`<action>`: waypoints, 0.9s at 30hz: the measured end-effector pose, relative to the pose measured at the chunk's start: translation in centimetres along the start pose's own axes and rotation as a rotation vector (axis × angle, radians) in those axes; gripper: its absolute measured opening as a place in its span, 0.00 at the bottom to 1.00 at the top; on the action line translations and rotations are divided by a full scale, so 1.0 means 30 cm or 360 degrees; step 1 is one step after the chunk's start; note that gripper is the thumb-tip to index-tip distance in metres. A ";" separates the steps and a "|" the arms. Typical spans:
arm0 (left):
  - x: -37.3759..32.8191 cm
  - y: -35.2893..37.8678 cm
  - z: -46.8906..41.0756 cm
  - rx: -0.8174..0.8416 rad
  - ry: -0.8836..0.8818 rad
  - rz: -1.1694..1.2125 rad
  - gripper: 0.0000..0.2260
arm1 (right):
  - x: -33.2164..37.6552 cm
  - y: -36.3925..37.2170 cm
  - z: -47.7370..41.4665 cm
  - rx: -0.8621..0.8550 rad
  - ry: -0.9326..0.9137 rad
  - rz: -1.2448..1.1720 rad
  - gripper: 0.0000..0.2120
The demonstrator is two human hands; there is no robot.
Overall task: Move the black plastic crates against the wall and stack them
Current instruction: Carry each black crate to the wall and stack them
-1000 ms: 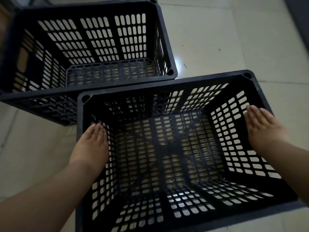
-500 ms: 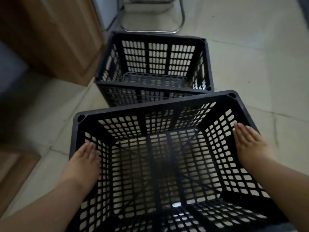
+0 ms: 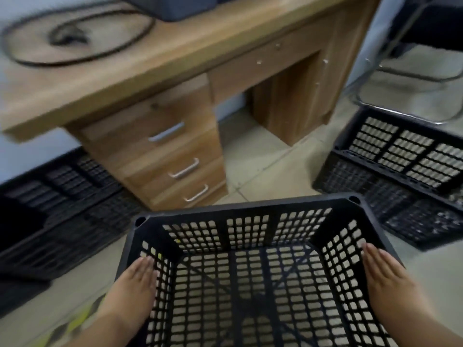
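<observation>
A black plastic crate [image 3: 253, 271] sits between the two hands, its open top facing up and its grid floor showing pale floor tiles through the holes. The left hand [image 3: 132, 286] lies flat on the outer face of the crate's left wall, fingers straight and close together, pointing away from the person. The right hand [image 3: 385, 279] presses flat on the right wall in the same way, just under the rim. Both palms clamp the crate from its two sides; no fingers curl over the rim.

Ahead of the right hand and off to its outer side, a second black crate [image 3: 400, 171] rests on the floor, well apart from the held one, with a metal chair frame [image 3: 400, 101] behind it. Beyond the left hand's outer side lie more dark crates [image 3: 57, 209], blurred, close to the pale wall. Straight ahead of both hands stands a wooden desk [image 3: 175, 71] with three drawers [image 3: 172, 159]; a looped black cable [image 3: 75, 33] lies on its surface.
</observation>
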State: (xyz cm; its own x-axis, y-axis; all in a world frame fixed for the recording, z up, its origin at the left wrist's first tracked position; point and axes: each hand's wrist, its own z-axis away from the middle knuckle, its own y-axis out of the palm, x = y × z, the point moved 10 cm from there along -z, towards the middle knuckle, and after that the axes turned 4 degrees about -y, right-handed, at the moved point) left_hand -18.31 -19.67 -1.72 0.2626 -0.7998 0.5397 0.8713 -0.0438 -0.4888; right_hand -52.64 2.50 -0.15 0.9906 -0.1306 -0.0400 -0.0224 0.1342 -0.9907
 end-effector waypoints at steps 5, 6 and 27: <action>0.330 0.437 0.231 0.0122 -0.0101 0.0190 0.25 | 0.527 -0.191 -0.220 -0.0021 -0.0194 0.0025 0.40; 0.401 0.528 0.282 0.0129 -0.0123 0.0219 0.24 | 0.642 -0.233 -0.267 -0.0065 -0.0232 0.0032 0.40; 1.915 1.993 1.033 0.0291 -0.0996 0.0434 0.35 | 2.561 -0.830 -1.292 0.0407 -0.0739 0.1049 0.27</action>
State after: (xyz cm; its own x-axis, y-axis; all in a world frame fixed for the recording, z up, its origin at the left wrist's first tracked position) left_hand 61.70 -49.68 21.29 0.6228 -0.2711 0.7339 0.7817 0.2544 -0.5694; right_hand 18.82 -48.94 16.41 0.7417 0.4615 -0.4867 -0.6393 0.2670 -0.7211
